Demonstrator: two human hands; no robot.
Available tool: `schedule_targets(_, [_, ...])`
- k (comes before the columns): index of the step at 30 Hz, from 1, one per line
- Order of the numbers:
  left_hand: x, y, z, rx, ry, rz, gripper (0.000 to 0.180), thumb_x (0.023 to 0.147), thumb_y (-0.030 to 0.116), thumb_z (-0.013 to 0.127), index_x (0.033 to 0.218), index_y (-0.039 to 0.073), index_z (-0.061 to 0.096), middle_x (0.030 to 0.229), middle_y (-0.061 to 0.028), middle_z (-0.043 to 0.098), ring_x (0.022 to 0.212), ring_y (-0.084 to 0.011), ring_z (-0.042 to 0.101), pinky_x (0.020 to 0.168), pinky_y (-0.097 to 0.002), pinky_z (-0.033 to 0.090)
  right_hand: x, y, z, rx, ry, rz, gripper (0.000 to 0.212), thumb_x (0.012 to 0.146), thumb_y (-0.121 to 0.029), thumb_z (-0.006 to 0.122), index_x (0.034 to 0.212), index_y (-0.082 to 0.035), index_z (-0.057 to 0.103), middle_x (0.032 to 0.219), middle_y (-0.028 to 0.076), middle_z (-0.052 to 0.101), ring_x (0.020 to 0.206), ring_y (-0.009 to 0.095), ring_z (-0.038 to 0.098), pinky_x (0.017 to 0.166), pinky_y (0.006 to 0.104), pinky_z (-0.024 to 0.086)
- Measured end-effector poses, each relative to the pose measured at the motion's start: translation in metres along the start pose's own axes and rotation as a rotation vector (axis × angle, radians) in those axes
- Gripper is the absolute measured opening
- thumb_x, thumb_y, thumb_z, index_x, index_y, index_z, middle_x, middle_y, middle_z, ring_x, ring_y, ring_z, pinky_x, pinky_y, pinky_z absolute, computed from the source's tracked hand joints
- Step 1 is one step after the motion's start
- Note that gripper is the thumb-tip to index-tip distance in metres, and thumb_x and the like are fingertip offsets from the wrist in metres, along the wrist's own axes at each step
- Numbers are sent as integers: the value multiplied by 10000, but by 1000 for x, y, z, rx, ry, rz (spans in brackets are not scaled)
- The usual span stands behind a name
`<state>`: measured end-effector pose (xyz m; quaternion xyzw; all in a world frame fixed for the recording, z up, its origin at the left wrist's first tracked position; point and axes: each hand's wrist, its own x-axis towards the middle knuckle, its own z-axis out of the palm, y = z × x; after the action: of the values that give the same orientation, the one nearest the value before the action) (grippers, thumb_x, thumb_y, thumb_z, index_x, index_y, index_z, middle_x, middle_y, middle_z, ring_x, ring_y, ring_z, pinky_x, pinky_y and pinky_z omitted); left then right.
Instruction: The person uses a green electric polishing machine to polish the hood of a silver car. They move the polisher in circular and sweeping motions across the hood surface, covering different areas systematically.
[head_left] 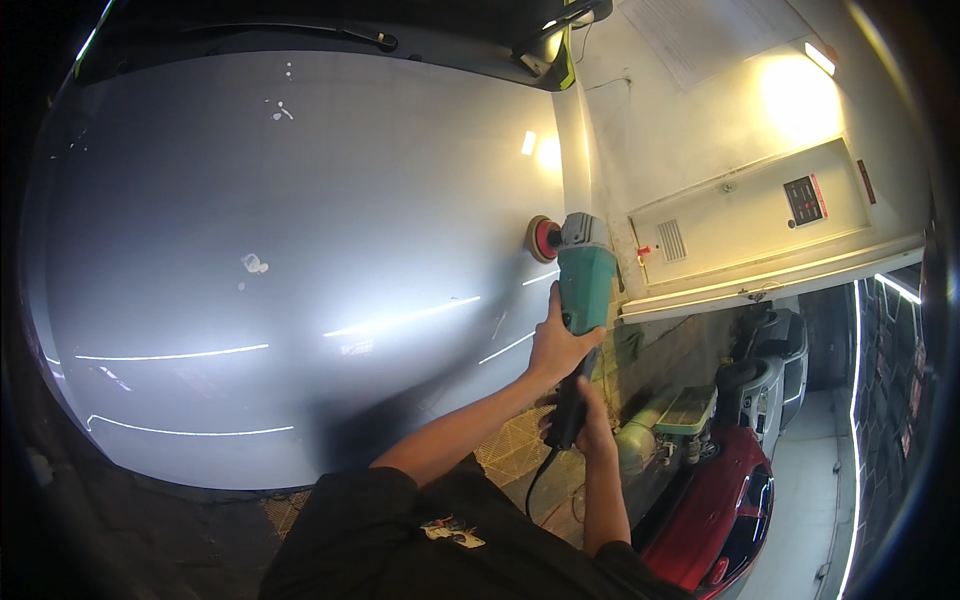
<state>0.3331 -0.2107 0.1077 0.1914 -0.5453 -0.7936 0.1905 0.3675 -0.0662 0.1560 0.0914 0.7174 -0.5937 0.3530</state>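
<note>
The car hood (pixel 300 190) looks like smooth painted metal, mirror-glossy apart from whitish smears (pixel 254 264). The polisher (pixel 585 285) has a green housing resembling hard plastic, a dull grey metallic-looking head and a matt black grip; its cord (pixel 533 490) appears rubbery. The dark shirt (pixel 350 530) is matt cloth, the red car (pixel 705 505) shiny paint and glass.

Polisher (pixel 586 278) teal with a grey head, just above the left grip (pixel 563 345); its pad (pixel 542 240) red, edged tan; handle (pixel 567 415) black in the right grip (pixel 588 420); car panel (pixel 250 190) left of both silver-grey with white splotches (pixel 255 264); shirt (pixel 500 565) below black, its print (pixel 453 532) multicoloured; car (pixel 712 505) lower right glossy dark red.
</note>
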Motion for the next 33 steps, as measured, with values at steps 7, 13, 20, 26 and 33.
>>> schedule_targets(7, [51, 15, -5, -28, -11, -57, 1141, 755, 362, 828, 1601, -52, 185, 1239, -304, 677, 1145, -397, 695, 984, -412, 549, 59, -46, 11, 41, -45, 13, 787, 1000, -777, 307, 1032, -44, 592, 672, 114, 585, 507, 246, 598, 487, 391, 529])
schedule_targets(13, [114, 35, 8, -66, 37, -56, 1078, 758, 338, 824, 1581, -35, 235, 1224, -306, 681, 1118, -421, 700, 964, -441, 560, 112, -98, 16, -66, 32, -5, 793, 966, -833, 313, 944, -81, 566, 593, 55, 528, 421, 202, 515, 424, 343, 451])
schedule_targets(20, [183, 55, 3, -105, 190, 14, 1008, 747, 326, 825, 1539, -18, 304, 1194, -293, 696, 1101, -426, 703, 956, -449, 567, 167, -161, 36, -156, -39, 32, 785, 948, -854, 317, 839, -122, 578, 566, 27, 499, 418, 191, 483, 427, 343, 425])
schedule_targets(26, [213, 65, -13, -88, 219, 48, 955, 738, 334, 823, 1495, -14, 356, 1181, -295, 697, 1090, -434, 703, 961, -445, 566, 186, -179, 56, -179, -38, -14, 803, 939, -866, 313, 863, -112, 578, 560, 34, 497, 408, 188, 475, 415, 338, 419])
schedule_targets(33, [143, 51, 2, -114, 146, -9, 1115, 755, 346, 827, 1588, -57, 205, 1207, -319, 684, 1120, -432, 696, 970, -437, 555, 134, -132, 29, -212, 26, -27, 814, 965, -841, 281, 858, -92, 583, 554, 45, 514, 410, 198, 511, 407, 340, 441])
